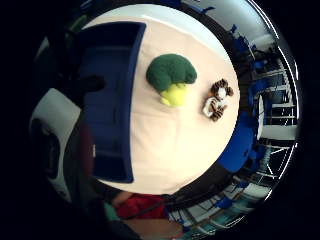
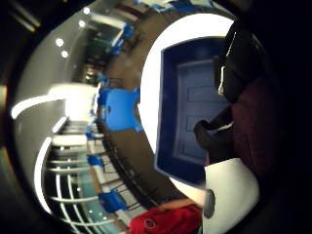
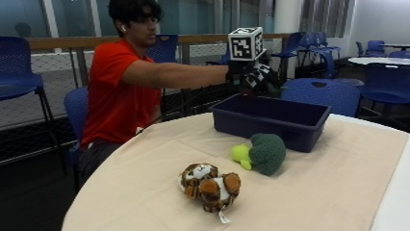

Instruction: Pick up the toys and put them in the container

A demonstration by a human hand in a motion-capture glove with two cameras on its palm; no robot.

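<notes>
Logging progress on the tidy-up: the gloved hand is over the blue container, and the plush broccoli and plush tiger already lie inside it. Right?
Not quite. The outside view shows the plush broccoli and plush tiger lying on the table, outside the blue container. The gloved right hand is indeed above the container.

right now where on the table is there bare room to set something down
Bare cloth lies in front of the tiger toy and right of the broccoli toy, toward the table edge. It is crowded between the broccoli and the blue container.
</notes>
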